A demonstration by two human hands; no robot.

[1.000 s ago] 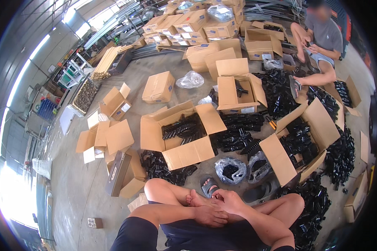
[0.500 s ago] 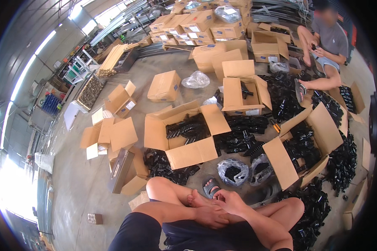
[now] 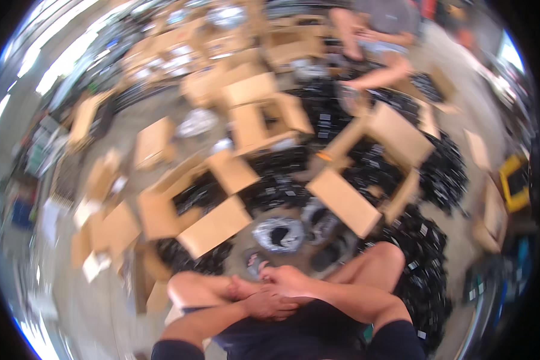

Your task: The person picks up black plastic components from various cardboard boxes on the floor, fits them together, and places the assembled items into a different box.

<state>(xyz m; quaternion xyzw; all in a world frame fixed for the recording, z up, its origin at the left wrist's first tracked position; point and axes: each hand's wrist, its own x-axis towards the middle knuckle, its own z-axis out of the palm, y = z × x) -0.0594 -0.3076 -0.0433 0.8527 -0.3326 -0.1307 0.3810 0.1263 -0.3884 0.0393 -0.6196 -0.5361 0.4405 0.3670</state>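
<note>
Resting beside one bare foot (image 3: 240,288), left hand (image 3: 273,304), right hand (image 3: 289,280), fingers too blurred to tell; two plastic bags (image 3: 263,232) ahead

Blur: we can't separate black parts (image 3: 375,171) within edges of the open box (image 3: 400,135), or tell whether right hand (image 3: 287,280) holds anything. Top edge crops co-worker (image 3: 389,17).
</note>
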